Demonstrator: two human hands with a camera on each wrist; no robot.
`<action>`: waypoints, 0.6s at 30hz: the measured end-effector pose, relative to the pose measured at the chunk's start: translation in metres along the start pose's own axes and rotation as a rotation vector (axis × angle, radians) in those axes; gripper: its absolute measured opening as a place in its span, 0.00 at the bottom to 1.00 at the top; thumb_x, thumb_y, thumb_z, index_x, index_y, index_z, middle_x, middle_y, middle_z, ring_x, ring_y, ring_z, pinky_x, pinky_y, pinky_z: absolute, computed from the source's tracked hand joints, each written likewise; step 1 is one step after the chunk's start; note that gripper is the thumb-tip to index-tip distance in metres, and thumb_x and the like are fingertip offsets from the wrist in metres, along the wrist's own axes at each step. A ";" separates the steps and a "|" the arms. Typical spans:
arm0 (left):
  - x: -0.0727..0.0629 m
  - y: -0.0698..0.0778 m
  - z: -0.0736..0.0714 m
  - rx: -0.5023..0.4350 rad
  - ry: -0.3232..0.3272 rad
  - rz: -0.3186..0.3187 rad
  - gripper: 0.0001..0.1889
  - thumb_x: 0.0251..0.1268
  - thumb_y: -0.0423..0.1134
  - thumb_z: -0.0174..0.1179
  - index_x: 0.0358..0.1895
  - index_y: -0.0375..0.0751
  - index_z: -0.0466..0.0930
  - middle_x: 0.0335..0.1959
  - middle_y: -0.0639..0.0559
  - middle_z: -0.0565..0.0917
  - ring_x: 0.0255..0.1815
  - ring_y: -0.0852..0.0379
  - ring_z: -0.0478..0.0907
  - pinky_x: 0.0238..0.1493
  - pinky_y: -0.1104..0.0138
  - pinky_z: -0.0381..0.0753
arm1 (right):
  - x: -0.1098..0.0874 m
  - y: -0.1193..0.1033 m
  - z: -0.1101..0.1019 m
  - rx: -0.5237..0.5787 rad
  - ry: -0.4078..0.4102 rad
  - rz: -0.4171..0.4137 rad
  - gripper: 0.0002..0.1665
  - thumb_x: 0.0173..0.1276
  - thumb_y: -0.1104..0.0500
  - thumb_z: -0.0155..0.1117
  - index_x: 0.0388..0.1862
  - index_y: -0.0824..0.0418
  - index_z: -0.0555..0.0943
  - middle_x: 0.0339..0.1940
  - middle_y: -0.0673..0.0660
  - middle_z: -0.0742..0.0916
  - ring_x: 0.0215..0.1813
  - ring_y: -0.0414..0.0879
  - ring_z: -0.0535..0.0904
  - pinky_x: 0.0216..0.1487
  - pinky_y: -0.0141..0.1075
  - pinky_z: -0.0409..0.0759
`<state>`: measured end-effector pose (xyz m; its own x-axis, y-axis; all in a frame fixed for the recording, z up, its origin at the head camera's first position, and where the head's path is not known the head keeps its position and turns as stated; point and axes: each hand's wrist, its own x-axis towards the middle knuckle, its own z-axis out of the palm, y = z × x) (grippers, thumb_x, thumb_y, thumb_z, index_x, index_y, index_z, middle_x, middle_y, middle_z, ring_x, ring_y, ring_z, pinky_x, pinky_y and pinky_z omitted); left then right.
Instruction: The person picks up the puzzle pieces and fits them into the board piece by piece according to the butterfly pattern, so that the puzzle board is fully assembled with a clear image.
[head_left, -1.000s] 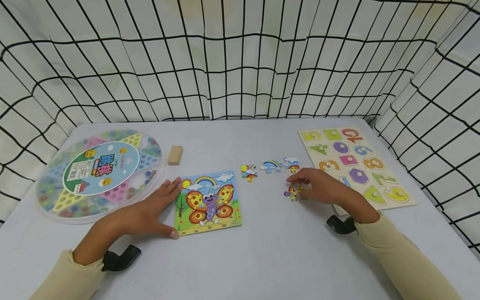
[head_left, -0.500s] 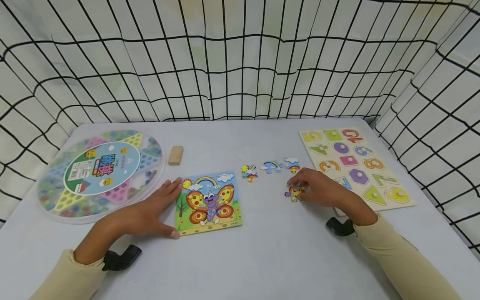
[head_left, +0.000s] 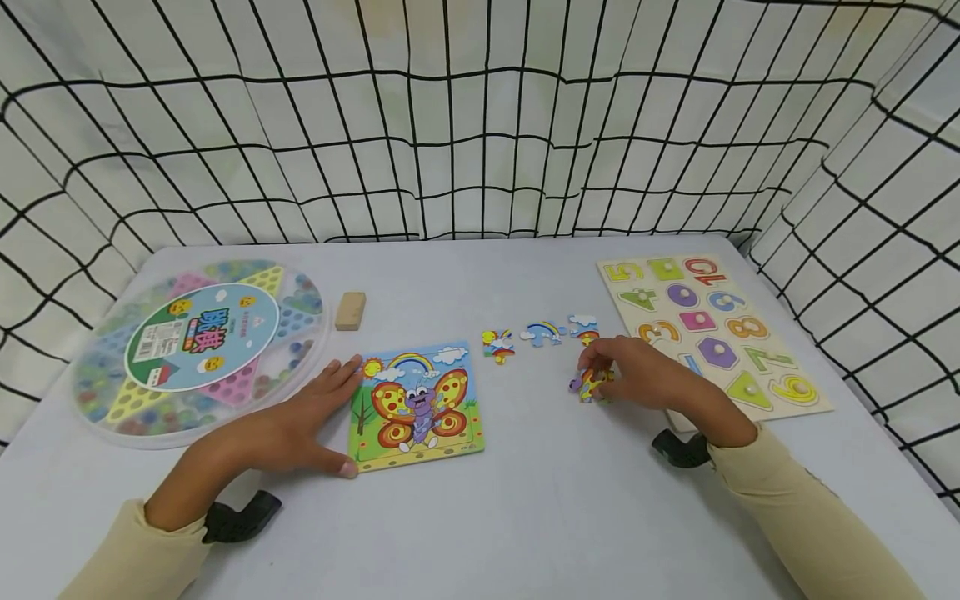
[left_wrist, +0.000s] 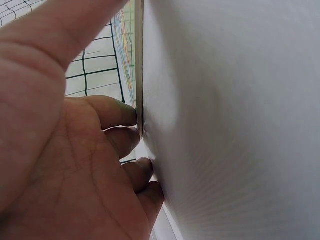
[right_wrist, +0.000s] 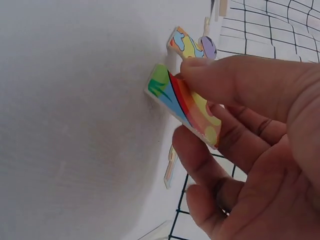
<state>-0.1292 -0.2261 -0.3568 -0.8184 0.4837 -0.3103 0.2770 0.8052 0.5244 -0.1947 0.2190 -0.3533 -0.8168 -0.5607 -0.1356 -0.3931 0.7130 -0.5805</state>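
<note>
My left hand rests with spread fingers along the left edge of a square butterfly picture puzzle board, thumb at its near corner. In the left wrist view the fingertips touch the board's edge and the white tabletop. At the right, my right hand pinches a jigsaw piece with green, blue, red and yellow print between thumb and fingers, low over the table. Right beside it is another jigsaw piece with a purple part. Fingers partly hide both pieces in the head view.
Behind lie a sun piece, a rainbow piece and a cloud piece. A wooden number board sits at the right. A wooden block and round marble game box are left. Black netting surrounds the table.
My right index finger has drawn in slightly toward the thumb, and the piece in its pinch has shifted a little. My left hand and the butterfly board stay where they were.
</note>
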 end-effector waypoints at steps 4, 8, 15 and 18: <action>-0.001 0.000 0.000 -0.004 -0.003 0.004 0.62 0.46 0.61 0.72 0.78 0.38 0.43 0.80 0.45 0.36 0.77 0.38 0.29 0.69 0.37 0.42 | 0.000 -0.001 0.001 0.061 -0.012 -0.021 0.11 0.62 0.70 0.67 0.42 0.58 0.79 0.35 0.49 0.84 0.39 0.43 0.78 0.42 0.36 0.78; -0.001 0.000 0.000 -0.006 -0.005 0.008 0.62 0.46 0.61 0.72 0.78 0.38 0.43 0.80 0.44 0.37 0.77 0.38 0.29 0.69 0.37 0.42 | 0.001 0.000 0.002 0.098 -0.018 -0.041 0.10 0.65 0.71 0.63 0.43 0.61 0.80 0.35 0.51 0.84 0.37 0.43 0.78 0.39 0.35 0.78; -0.001 0.002 -0.001 -0.002 -0.006 -0.001 0.62 0.46 0.62 0.72 0.78 0.39 0.43 0.80 0.45 0.36 0.77 0.38 0.29 0.69 0.37 0.43 | 0.009 -0.006 0.002 0.120 0.011 -0.077 0.11 0.67 0.72 0.58 0.45 0.62 0.80 0.36 0.50 0.84 0.38 0.44 0.78 0.40 0.35 0.78; -0.001 0.001 -0.001 -0.003 -0.005 -0.001 0.62 0.46 0.61 0.72 0.78 0.38 0.43 0.80 0.45 0.36 0.77 0.38 0.28 0.69 0.37 0.42 | 0.013 -0.009 0.003 0.123 0.019 -0.097 0.11 0.67 0.72 0.58 0.45 0.62 0.80 0.38 0.50 0.84 0.39 0.44 0.79 0.40 0.35 0.79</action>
<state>-0.1287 -0.2257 -0.3554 -0.8162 0.4844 -0.3151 0.2745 0.8048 0.5262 -0.2004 0.2041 -0.3523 -0.7858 -0.6157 -0.0596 -0.4167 0.5980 -0.6847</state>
